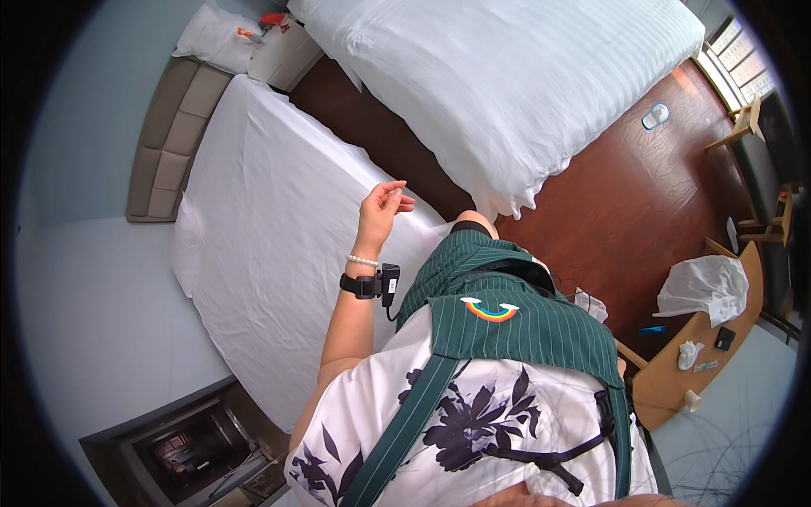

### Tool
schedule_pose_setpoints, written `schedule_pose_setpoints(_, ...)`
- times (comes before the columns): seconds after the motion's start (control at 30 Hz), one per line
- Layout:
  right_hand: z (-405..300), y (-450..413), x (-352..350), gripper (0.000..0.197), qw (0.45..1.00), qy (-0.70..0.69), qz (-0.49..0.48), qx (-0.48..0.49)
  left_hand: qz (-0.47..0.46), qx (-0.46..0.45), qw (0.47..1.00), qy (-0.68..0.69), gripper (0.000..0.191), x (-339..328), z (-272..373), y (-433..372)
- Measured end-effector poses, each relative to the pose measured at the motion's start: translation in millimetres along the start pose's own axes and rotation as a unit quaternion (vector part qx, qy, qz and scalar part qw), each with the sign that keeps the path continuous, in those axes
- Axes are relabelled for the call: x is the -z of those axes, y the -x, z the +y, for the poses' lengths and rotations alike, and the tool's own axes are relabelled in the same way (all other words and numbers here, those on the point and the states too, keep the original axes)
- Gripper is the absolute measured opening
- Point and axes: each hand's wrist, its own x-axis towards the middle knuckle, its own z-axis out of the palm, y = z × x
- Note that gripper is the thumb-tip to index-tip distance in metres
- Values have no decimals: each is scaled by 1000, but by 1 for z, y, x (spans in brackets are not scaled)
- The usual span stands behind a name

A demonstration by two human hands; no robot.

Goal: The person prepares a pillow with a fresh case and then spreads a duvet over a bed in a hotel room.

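Note:
My left hand (385,201) hovers over the near side of a bed with a plain white sheet (272,209). Its fingers are loosely bent and apart, with nothing visible between them. A pearl-like bead bracelet (362,260) and a black strap with a small black device (390,285) circle that wrist and forearm. Faint creases run across the sheet, and its edge hangs by my knee. My right hand is out of view; only a small patch of skin shows beside my green striped apron (526,342).
A second bed with a striped white cover (507,76) stands across a narrow gap. A pillow (215,38) leans by the nightstand (285,54). At right are a wooden desk (671,380) with a white bag (703,288), chairs (754,171) and a slipper (655,116) on the floor.

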Motion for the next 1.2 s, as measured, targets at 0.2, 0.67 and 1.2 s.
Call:
schedule_pose_setpoints(0.2, -29, -15, -32, 32, 996, -81, -40, 16, -13, -28, 999, 16, 24, 5, 23, -44)
schedule_pose_setpoints(0.67, -336, 205, -294, 20, 867, 188, 55, 458, -46, -3, 996, 77, 20, 143, -40, -276)
schedule_pose_setpoints(1.2, -550, 336, -578, 24, 882, 367, 3, 295, 67, 57, 981, 175, 18, 408, -85, -467)
